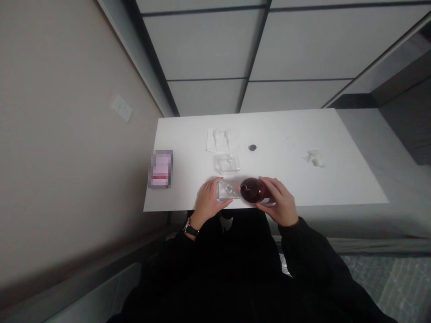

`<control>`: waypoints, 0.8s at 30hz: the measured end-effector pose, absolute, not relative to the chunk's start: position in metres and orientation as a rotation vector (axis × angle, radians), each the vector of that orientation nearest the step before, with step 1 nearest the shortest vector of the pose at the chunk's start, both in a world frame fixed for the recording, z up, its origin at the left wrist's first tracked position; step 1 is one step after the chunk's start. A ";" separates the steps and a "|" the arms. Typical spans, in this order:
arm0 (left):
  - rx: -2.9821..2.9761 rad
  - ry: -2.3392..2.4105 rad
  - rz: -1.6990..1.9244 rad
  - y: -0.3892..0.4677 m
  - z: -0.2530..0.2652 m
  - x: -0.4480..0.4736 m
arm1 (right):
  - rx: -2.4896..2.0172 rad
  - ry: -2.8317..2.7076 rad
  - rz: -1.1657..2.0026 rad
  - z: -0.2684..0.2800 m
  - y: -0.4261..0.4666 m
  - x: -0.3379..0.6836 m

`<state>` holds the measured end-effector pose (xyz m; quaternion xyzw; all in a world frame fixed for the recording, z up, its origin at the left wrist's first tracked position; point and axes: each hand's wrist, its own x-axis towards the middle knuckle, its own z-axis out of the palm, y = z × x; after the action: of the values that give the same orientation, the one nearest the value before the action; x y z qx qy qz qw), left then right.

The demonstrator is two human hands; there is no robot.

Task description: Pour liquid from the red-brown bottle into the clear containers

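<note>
My left hand [209, 198] is closed around the left side of a clear, square-cornered container [228, 190] with a round opening, near the table's front edge. To its right, my right hand [281, 202] grips a rounded dark red bottle [252, 190] by its far right side. The bottle is close beside the clear container; I cannot tell whether they touch. Just behind them sits a second clear container [227, 163]. A small dark round cap-like piece [252, 147] lies farther back on the table.
Two whitish pieces [221, 139] lie on a pale sheet at the back of the white table [286, 179]. Crumpled white tissue [315, 158] is on the right, and a blurred pinkish box [160, 169] stands at the left edge, near the wall [84, 148].
</note>
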<state>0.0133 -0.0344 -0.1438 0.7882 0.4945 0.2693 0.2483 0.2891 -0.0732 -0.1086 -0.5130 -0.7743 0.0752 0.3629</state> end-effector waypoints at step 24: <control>2.173 1.360 0.678 -0.035 -0.142 0.014 | -1.388 -2.261 -0.160 -0.082 -0.063 0.287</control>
<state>0.0136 -0.0347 -0.1423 0.7950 0.4975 0.2481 0.2428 0.2870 -0.0633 -0.0816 -0.5070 -0.8259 -0.0584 0.2397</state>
